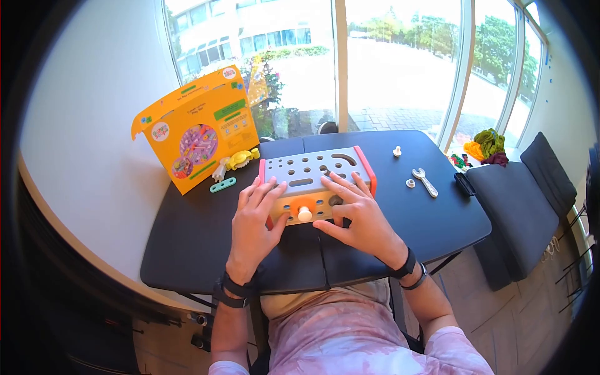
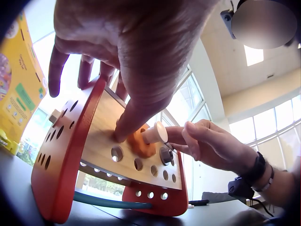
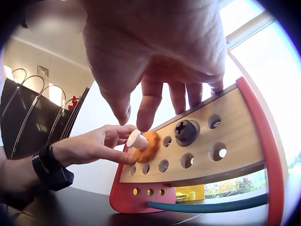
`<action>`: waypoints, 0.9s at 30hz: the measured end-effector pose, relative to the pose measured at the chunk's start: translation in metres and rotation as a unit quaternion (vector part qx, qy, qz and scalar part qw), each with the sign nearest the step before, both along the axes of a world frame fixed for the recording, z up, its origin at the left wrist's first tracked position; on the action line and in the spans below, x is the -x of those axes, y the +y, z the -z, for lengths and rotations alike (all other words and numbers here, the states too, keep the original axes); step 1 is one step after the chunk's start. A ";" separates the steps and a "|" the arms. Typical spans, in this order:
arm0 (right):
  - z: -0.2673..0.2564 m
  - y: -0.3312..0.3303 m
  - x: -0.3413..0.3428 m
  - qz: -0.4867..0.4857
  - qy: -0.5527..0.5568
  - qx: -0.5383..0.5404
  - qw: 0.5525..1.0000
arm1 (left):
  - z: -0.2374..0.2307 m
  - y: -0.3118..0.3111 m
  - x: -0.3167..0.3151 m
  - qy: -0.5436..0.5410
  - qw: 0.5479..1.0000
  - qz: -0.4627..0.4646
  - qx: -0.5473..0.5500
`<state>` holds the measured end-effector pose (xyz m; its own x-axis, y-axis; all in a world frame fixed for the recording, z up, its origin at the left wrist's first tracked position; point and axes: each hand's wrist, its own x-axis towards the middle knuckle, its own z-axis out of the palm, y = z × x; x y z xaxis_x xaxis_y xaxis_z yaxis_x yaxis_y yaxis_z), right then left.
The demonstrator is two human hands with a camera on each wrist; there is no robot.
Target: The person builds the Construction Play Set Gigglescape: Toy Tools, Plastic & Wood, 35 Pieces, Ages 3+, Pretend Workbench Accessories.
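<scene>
Resting both hands on a toy workbench

The left hand point(image 1: 251, 209) lies over the near edge of a toy workbench with a grey perforated top and red ends point(image 1: 314, 164), its fingers extended and slightly spread. Its thumb reaches down the pale wooden front panel with round holes point(image 3: 202, 146), just beside an orange scalloped disc point(image 3: 151, 147). The right hand point(image 1: 362, 219) has its fingers spread over the same edge, thumb well apart from the rest, and grasps nothing; whether its thumb and index finger touch the panel I cannot tell. Between the two thumbs, a white round-headed peg point(image 3: 136, 140) juts from the middle of the disc. The right hand partly hides a dark grey bolt with a cross recess point(image 3: 186, 133) from the head view.

The workbench stands at the middle of a black desk point(image 1: 400, 219), with a teal bar point(image 3: 211, 207) running low between its ends. To the left are an upright yellow printed box point(image 1: 226, 134), a yellow toy piece point(image 1: 240, 159) and a short teal perforated strip point(image 1: 223, 184). To the right lie a white toy wrench point(image 1: 426, 182), a small white nut point(image 1: 410, 183) and another white peg point(image 1: 397, 151).
</scene>
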<state>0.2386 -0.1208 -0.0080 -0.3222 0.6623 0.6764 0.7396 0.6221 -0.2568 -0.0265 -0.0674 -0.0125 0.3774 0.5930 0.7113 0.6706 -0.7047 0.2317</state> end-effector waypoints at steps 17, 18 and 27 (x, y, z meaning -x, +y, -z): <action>-0.052 0.091 -0.176 0.156 -0.045 0.024 0.986 | -0.001 0.000 -0.001 -0.010 1.000 0.007 0.014; -0.035 0.110 -0.195 0.174 -0.081 0.031 0.981 | -0.001 -0.001 -0.001 -0.009 1.000 0.005 0.013; 0.061 0.222 -0.265 0.332 -0.274 0.169 0.887 | -0.003 0.001 0.001 -0.005 1.000 0.007 0.020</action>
